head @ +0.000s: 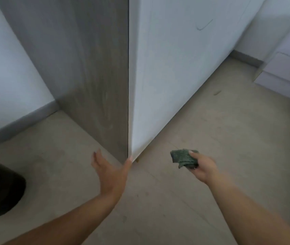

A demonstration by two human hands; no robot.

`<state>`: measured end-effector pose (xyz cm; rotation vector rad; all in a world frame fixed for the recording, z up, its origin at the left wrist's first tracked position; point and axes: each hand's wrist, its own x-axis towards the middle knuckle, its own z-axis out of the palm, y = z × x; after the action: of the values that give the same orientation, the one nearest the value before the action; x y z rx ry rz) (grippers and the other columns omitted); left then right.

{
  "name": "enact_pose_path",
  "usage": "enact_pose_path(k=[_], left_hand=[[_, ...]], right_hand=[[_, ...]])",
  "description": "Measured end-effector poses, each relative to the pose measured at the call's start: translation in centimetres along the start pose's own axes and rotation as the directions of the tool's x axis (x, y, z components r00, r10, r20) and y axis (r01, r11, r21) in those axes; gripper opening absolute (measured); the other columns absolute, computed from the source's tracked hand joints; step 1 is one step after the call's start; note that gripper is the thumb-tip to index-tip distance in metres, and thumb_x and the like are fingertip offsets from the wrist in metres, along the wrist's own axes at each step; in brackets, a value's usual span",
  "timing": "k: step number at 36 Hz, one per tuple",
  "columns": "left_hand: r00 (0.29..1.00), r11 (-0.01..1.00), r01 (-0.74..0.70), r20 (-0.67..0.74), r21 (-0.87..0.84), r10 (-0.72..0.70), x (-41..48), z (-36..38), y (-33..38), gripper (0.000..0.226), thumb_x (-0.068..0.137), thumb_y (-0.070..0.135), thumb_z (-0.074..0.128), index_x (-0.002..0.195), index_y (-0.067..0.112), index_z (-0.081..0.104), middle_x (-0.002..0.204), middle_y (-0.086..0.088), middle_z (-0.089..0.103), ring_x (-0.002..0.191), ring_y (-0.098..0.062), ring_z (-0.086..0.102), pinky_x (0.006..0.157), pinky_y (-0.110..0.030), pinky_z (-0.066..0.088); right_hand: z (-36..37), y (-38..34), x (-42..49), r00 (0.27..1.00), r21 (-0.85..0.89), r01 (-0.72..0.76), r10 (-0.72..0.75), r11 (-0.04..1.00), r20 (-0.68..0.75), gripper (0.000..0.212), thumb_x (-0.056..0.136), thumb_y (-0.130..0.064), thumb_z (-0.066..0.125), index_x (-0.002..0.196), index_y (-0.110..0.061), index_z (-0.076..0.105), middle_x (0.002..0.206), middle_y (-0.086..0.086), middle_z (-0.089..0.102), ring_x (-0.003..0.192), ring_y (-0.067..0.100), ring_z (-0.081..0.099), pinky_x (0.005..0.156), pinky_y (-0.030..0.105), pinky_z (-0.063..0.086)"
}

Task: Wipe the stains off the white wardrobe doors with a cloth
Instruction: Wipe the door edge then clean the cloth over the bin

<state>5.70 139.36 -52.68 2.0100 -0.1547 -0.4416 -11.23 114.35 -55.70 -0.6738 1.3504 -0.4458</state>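
Fingers and thumb of my right hand (203,167) curl round the folded dark green cloth (185,158), bunched as a wiping pad. My left hand (109,172) is spread flat and holds nothing, probably for balance. The white wardrobe door (167,76) stands ahead, the cloth not yet against it; 1 dark curved mark (203,25) sits high up.

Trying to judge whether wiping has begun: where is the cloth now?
Head view: the green cloth sits gripped in the right hand, lower right of centre, over the floor, clear of the white wardrobe door up to its left.
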Motion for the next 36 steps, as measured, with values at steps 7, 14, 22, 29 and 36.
enact_pose_path(k=[7,14,22,29,36], left_hand=[[0.869,0.867,-0.49,0.125,0.087,0.478,-0.5,-2.2,4.9,0.116,0.078,0.054,0.078,0.16,0.032,-0.001,0.17,0.013,-0.015,0.144,0.023,-0.011,0.109,0.005,0.001],[0.825,0.803,-0.555,0.02,0.217,0.565,1.6,0.9,3.2,0.085,0.1,0.043,0.06,0.156,0.042,-0.004,0.17,0.01,0.007,0.152,0.01,0.011,0.119,-0.008,0.017],[0.83,0.829,-0.526,-0.097,0.191,0.549,1.3,2.0,2.9,0.076,0.098,0.041,0.055,0.161,0.03,0.015,0.167,0.001,0.034,0.151,-0.014,0.037,0.111,-0.048,0.049],[0.818,0.825,-0.543,-0.122,0.156,0.562,1.5,2.4,2.4,0.074,0.1,0.008,0.062,0.162,0.004,0.021,0.164,0.0,0.039,0.149,-0.005,0.038,0.105,-0.04,0.054],[0.83,0.831,-0.536,-0.085,0.149,0.551,1.8,1.9,2.7,0.075,0.1,0.018,0.06,0.162,0.004,0.02,0.167,-0.004,0.033,0.152,-0.014,0.034,0.105,-0.04,0.054]], right_hand=[[1.2,-5.7,7.5,0.893,-0.759,0.226,-0.442,0.61,-0.089,0.022,0.098,-0.012,0.06,0.112,0.004,0.065,0.105,0.024,0.067,0.093,0.037,0.063,0.08,0.041,0.051],[5.0,-4.8,17.0,0.779,-0.887,0.456,-0.451,-0.068,0.435,0.019,0.096,-0.023,0.054,0.11,-0.01,0.056,0.11,0.022,0.059,0.103,0.039,0.058,0.08,0.039,0.044],[7.5,-2.8,22.3,0.776,-0.898,0.44,-0.494,-0.021,0.392,0.071,0.097,-0.045,0.058,0.148,-0.001,0.036,0.154,0.028,0.03,0.142,0.044,0.029,0.118,0.047,0.027],[10.9,-1.1,24.4,0.774,-0.876,0.468,-0.423,-0.117,0.471,0.066,0.106,-0.044,0.03,0.158,-0.005,0.019,0.167,0.022,0.011,0.154,0.037,0.01,0.125,0.05,0.011],[8.1,5.5,21.3,0.505,-0.572,0.665,-0.275,-0.48,0.818,0.073,0.1,-0.05,0.022,0.161,-0.01,0.018,0.169,0.011,0.012,0.157,0.027,0.007,0.127,0.041,0.002]])
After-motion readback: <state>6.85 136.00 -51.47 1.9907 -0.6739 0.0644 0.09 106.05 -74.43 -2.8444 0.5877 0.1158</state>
